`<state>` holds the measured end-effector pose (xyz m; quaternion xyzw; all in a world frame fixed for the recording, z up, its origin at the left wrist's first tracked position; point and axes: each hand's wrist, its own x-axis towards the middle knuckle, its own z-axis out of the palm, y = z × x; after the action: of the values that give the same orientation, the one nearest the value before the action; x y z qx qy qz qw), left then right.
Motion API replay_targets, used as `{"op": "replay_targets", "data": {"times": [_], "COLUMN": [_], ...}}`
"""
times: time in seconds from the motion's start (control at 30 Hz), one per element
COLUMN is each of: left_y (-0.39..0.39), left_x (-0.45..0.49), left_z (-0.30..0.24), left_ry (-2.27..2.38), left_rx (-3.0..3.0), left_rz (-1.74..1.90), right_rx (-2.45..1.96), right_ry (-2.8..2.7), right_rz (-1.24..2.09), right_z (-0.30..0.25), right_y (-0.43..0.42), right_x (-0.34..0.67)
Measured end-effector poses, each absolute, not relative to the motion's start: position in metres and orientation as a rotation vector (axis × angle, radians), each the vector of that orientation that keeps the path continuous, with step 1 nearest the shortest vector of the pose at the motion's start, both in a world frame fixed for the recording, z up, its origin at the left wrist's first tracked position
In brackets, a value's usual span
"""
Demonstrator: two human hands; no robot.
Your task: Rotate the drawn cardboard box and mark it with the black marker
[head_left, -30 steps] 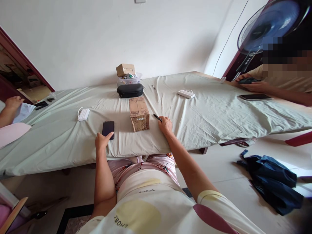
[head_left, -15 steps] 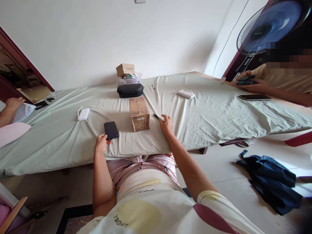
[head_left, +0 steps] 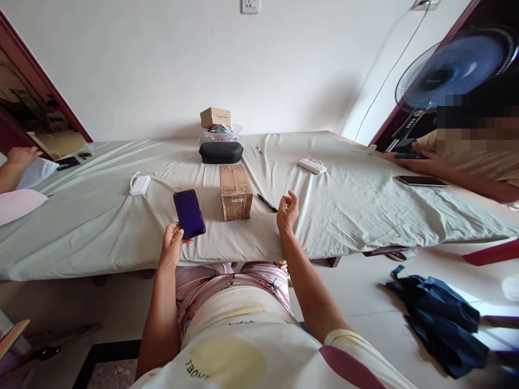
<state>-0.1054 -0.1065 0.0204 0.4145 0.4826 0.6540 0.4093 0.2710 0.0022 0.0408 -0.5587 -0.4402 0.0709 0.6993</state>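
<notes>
My left hand point(head_left: 172, 242) grips the lower left corner of a dark smartphone point(head_left: 190, 214), which is tilted up off the cloth with its screen facing me. A small ring shows at the phone's top edge. My right hand point(head_left: 287, 212) is just above the table with nothing in it, its fingers loosely bent and apart. To its left, a black pen point(head_left: 267, 203) lies on the cloth, not touched. Between the phone and the pen stands a brown patterned cardboard box point(head_left: 235, 194).
Behind the box are a black zip case point(head_left: 221, 152) and a plastic bin point(head_left: 237, 131) under a small carton point(head_left: 215, 116). White power banks point(head_left: 140, 184) flank the middle. At right, a person holds a dark object near a tablet point(head_left: 421, 181) and a fan point(head_left: 450, 75). Another person's hand point(head_left: 23, 156) is at left.
My left hand has lifted the phone off the cloth and tilted it. My right hand has let go of the pen and drawn away to the right.
</notes>
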Motion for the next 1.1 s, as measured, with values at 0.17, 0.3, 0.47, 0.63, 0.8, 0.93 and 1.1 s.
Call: {"op": "replay_targets", "data": {"times": [0.17,0.3,0.47,0.63,0.8,0.93,1.1], "left_y": [-0.128,-0.14,-0.156,-0.167,-0.169,-0.17,-0.164], "left_x": [-0.073,-0.038,-0.011,-0.003,0.001,0.004,-0.005], "left_z": [0.028,0.038,0.049,0.058,0.063,0.065,0.062], "left_ry": [0.996,0.9,0.871,0.92,0.89,0.886,0.941], "left_rx": [1.16,1.208,1.267,1.194,1.237,1.289,1.234], "left_rz": [1.667,1.581,1.494,1.446,1.437,1.444,1.487], "right_rx": [-1.125,-1.015,-0.777,-0.663,-0.735,-0.771,-0.792], "right_ry": [-1.0,-1.297,-1.752,-1.642,-1.564,-1.572,-1.659], "right_rz": [0.349,0.779,1.219,1.402,1.376,1.322,1.27], "right_z": [0.046,0.044,0.049,0.055,0.051,0.046,0.05], "right_y": [-0.047,-0.091,-0.128,-0.142,-0.143,-0.142,-0.133], "right_x": [0.244,0.216,0.203,0.207,0.208,0.206,0.207]}}
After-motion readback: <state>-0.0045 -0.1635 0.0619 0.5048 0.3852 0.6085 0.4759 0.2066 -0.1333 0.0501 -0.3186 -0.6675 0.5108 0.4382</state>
